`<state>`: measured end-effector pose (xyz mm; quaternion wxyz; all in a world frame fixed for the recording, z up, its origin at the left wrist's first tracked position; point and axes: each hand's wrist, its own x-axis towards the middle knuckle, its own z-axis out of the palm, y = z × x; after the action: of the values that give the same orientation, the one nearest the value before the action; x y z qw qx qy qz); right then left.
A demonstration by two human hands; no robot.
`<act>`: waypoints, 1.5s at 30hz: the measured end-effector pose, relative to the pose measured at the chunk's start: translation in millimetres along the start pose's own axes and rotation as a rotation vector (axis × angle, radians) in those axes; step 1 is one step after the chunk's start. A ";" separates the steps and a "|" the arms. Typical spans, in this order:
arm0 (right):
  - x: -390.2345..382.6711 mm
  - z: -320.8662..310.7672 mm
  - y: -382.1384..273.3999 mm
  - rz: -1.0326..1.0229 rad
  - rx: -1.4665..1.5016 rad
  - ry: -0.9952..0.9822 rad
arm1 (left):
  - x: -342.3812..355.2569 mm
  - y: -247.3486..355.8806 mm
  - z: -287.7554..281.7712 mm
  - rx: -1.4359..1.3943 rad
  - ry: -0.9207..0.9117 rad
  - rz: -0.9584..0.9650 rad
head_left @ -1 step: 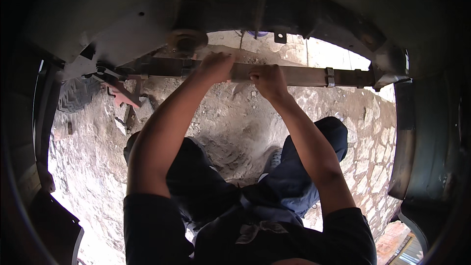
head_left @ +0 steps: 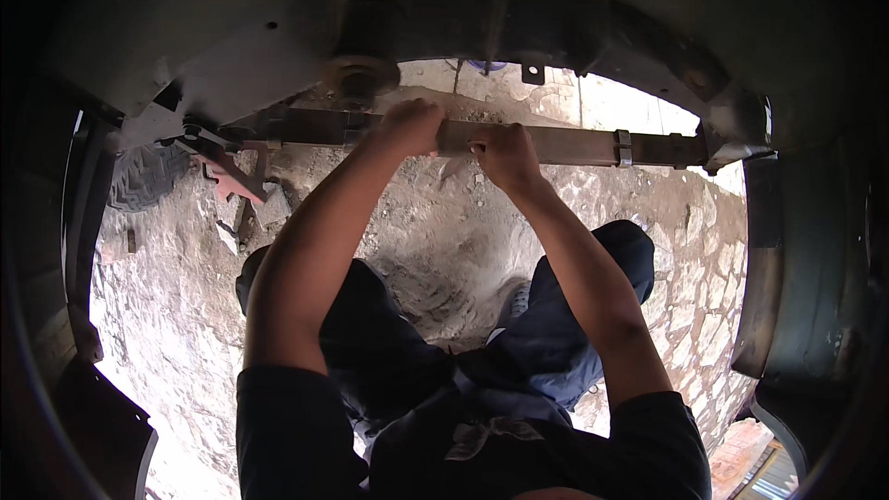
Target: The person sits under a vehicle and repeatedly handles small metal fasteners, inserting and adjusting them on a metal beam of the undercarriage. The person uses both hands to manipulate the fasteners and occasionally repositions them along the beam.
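A long, rusty brown leaf spring (head_left: 574,145) runs crosswise under the vehicle's body, bound by metal clamps such as the bright one (head_left: 623,148) on the right. My left hand (head_left: 413,127) is closed over the spring's middle, with fingertips showing at its lower edge. A short way to the right, my right hand (head_left: 507,150) is also closed at the spring, knuckles up and thumb toward the left hand. Anything small inside either fist is hidden. A small pale shape shows just below the spring between the hands, too faint to name.
Dark bodywork (head_left: 444,18) arches over the top, with a round rusty mount (head_left: 359,77) hanging from it. At left lie a treaded tyre (head_left: 146,178) and a reddish metal stand (head_left: 230,179) beside broken stones. Below is rough, dusty stone ground (head_left: 444,222); my bent legs flank it.
The view has shifted very slightly. Both hands keep nearly the same places on the leaf spring, and my left forearm has moved a little to the right.
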<state>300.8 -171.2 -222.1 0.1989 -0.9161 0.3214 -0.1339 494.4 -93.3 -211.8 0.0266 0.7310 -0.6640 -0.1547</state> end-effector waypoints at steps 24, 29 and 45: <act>28.7 38.1 27.1 -0.314 -0.405 0.074 | 20.3 6.0 2.5 0.072 0.072 -0.044; 1.7 26.1 6.1 -0.080 0.032 0.025 | 10.2 -2.9 6.8 0.049 0.094 -0.035; 22.8 30.4 11.8 -0.196 -0.156 0.111 | 13.0 -2.3 15.3 0.032 0.154 -0.046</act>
<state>323.0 -185.8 -251.7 0.0949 -0.9469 0.2505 -0.1777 493.5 -103.2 -229.4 0.0626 0.7561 -0.6454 -0.0879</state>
